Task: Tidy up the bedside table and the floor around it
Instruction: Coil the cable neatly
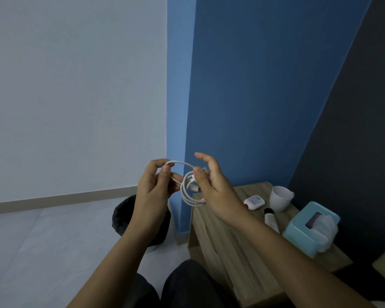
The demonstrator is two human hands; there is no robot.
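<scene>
A white charging cable (188, 190) hangs coiled in loops between both hands, held up in front of the blue wall. My left hand (153, 192) pinches the loose end of the cable near its top. My right hand (213, 187) grips the coil with thumb and fingers, a plug showing by the thumb. The wooden bedside table (227, 243) stands below and to the right. On it are a white mug (280, 197), a small white case with red print (253, 202), a white tube with a black cap (271, 220) and a teal tissue box (309, 227).
A black-lined waste bin (122, 216) stands on the pale floor left of the table, partly behind my left wrist. My dark-trousered knees (182, 285) are at the bottom. A dark headboard panel (353, 152) rises at the right.
</scene>
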